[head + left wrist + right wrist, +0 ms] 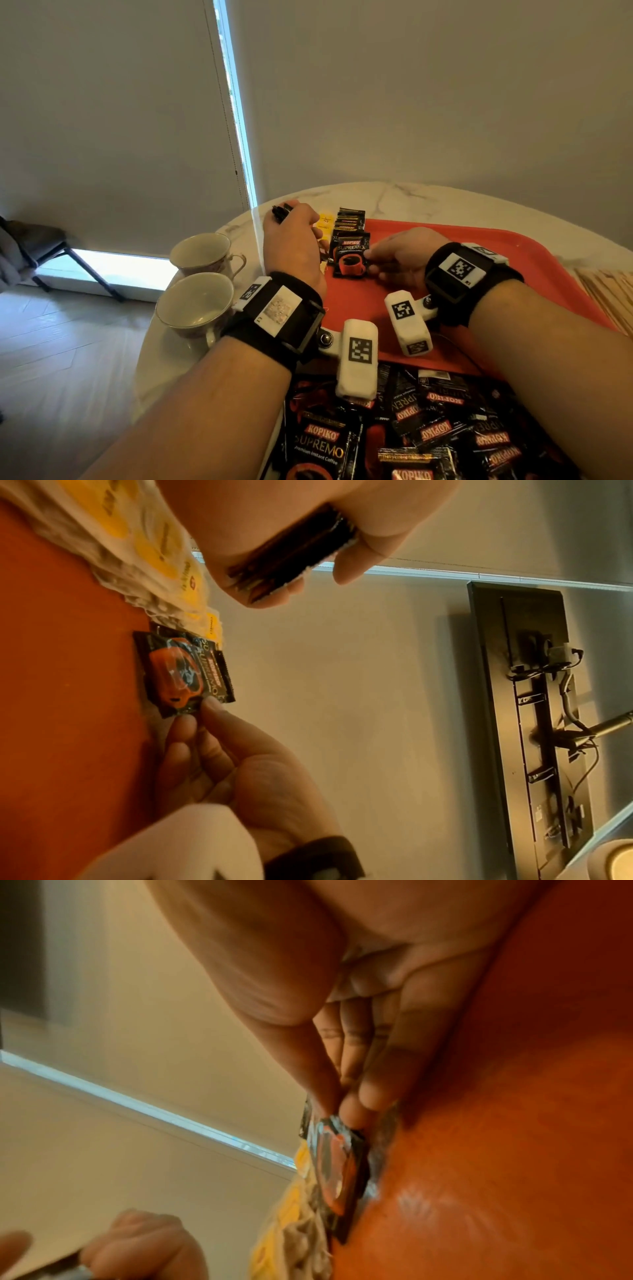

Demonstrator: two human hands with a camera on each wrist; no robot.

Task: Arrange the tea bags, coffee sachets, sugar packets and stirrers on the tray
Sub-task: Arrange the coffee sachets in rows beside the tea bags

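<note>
Loose coffee sachets [424, 435] heaped nearest me, black and red wrappers every which way, spilling over the near edge of the red tray [534, 260]. Up ahead, my right hand [400, 260] pinches the right edge of the front sachet [351, 257] between thumb and fingertips, laying it flat on the tray at the head of an overlapped row of sachets [351, 219]. Left hand [294, 246] is curled round a bundle of dark stirrers [282, 209], held up over the tray's far left corner. Tea bags [147, 534], yellow tags on pale paper, lie along the tray's left side, touching the coffee row.

Doing this well, I reckon: square the sachet's edge with the ones behind, keep the same overlap, then press it flat before letting go, because that glossy foil looks slippery and could skate. It's a small black packet, red cup printed on it, crimped ends, slightly puffed. Stirrers want a bare strip of tray next.
</note>
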